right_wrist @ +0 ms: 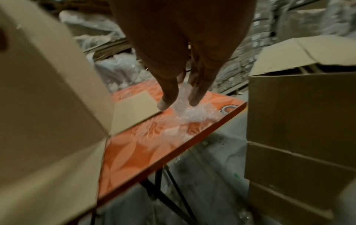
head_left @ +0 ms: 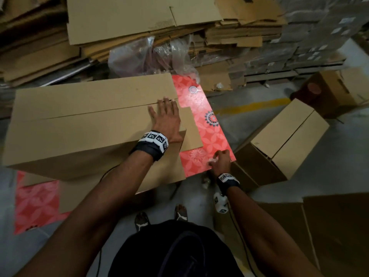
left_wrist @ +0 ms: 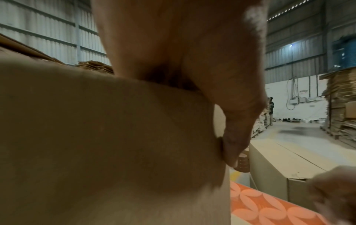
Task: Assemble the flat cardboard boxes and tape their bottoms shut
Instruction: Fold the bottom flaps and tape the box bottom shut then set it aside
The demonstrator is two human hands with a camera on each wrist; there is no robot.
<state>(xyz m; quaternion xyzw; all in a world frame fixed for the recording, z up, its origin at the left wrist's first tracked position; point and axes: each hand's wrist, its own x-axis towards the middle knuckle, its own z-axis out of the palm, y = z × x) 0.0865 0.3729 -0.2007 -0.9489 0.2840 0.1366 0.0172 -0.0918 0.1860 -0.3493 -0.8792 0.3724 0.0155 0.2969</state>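
Note:
A large cardboard box (head_left: 89, 120) lies on a red flower-patterned table (head_left: 207, 140), its flaps folded shut along a long seam. My left hand (head_left: 165, 116) presses flat, fingers spread, on the flaps at the seam's right end. In the left wrist view the palm (left_wrist: 192, 60) lies on the box (left_wrist: 96, 137). One side flap (head_left: 191, 130) sticks out flat over the table. My right hand (head_left: 219, 160) is at the table's near right corner and pinches a crumpled piece of clear plastic or tape (right_wrist: 185, 109) between thumb and fingers (right_wrist: 196, 97). A whitish ring (head_left: 192, 89), perhaps a tape roll, lies at the table's far end.
Stacks of flat cardboard (head_left: 139, 21) and a clear plastic bag (head_left: 151, 54) fill the back. Assembled boxes (head_left: 285, 140) (head_left: 329, 90) stand on the floor to the right, another box (head_left: 329, 226) close at lower right. The table legs (right_wrist: 159, 190) are thin and black.

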